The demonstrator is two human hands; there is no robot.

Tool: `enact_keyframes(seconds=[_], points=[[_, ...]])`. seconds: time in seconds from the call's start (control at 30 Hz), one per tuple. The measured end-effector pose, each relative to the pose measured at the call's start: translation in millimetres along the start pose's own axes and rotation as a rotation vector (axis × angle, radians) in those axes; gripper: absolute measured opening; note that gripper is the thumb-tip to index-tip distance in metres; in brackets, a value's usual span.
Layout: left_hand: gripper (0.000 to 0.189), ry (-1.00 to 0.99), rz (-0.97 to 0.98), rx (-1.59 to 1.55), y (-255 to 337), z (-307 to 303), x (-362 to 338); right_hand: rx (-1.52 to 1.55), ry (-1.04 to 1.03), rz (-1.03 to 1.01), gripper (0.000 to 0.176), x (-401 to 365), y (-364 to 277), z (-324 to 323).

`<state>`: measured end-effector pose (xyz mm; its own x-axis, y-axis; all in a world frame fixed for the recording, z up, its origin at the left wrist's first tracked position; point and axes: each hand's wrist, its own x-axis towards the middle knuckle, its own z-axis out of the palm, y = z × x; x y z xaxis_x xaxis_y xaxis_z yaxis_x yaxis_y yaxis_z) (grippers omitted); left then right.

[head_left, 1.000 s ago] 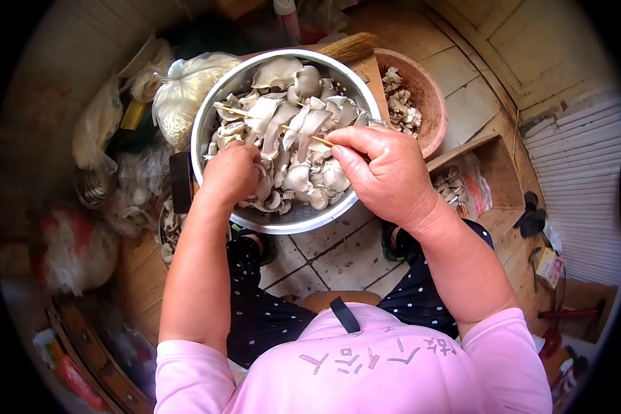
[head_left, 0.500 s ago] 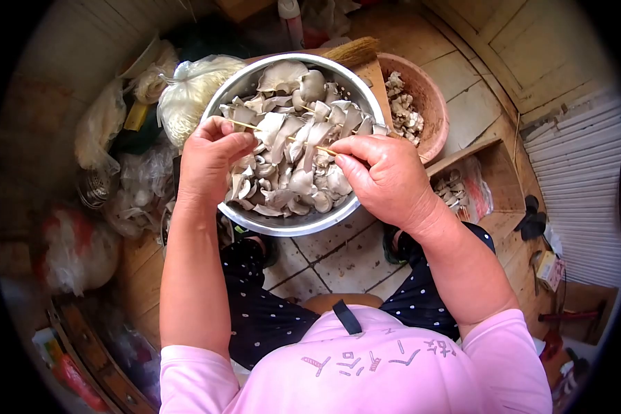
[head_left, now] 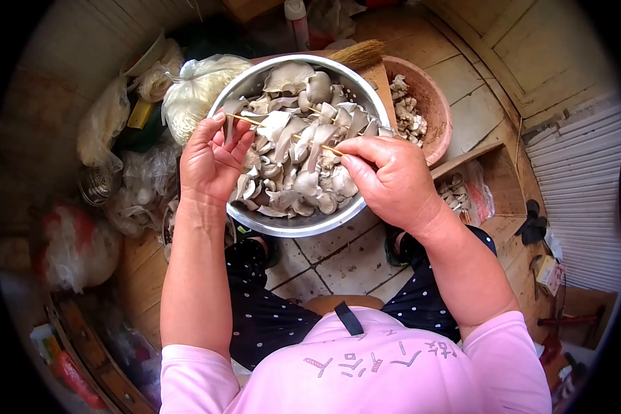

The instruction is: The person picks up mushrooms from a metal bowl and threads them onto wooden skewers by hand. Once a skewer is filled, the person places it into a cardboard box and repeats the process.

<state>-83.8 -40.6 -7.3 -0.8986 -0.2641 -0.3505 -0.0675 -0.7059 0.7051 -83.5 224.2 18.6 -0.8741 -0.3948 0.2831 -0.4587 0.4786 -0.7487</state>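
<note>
A steel bowl [head_left: 310,224] full of grey oyster mushrooms [head_left: 293,181] sits in front of me above the tiled floor. My right hand [head_left: 386,181] pinches the near end of a thin bamboo skewer [head_left: 255,122] that carries several mushroom pieces [head_left: 303,134]. My left hand [head_left: 214,162] is at the skewer's pointed far end, fingertips closed on a mushroom piece [head_left: 229,110] at the tip. Both hands hover over the bowl.
A pink basin [head_left: 431,103] with mushroom scraps stands behind the bowl on the right. A clear bag of white strands [head_left: 190,93] lies to the bowl's left, among other plastic bags [head_left: 100,131]. A wooden box [head_left: 486,176] is on the right. My knees are below the bowl.
My left hand came up out of the bowl with a mushroom piece and moved to the skewer's tip. The right hand stayed put, holding the skewer.
</note>
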Motion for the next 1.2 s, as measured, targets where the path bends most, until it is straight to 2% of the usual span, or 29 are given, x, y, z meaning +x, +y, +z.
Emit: enact_keyframes(seconds=[0.43, 0.53, 0.63, 0.8, 1.2], points=[[0.015, -0.032, 0.007, -0.09, 3.3, -4.2, 3.3, -0.023, -0.004, 0.003, 0.015, -0.4, 0.0, -0.4], [0.017, -0.066, 0.037, -0.021, 3.0, -1.5, 0.4, -0.024, -0.003, -0.001, 0.015, -0.5, 1.0, 0.6], [0.026, -0.006, 0.081, 0.127, 4.1, 7.4, -7.0, -0.015, 0.012, -0.005, 0.015, -1.0, 0.9, 1.2], [0.026, -0.026, -0.066, 0.285, 4.4, 9.6, -11.4, -0.03, 0.03, -0.032, 0.015, -1.5, 2.2, 2.3], [0.027, -0.041, -0.043, 0.292, -5.6, 20.1, -15.5, -0.022, 0.025, -0.012, 0.015, 0.9, 4.2, -1.3]])
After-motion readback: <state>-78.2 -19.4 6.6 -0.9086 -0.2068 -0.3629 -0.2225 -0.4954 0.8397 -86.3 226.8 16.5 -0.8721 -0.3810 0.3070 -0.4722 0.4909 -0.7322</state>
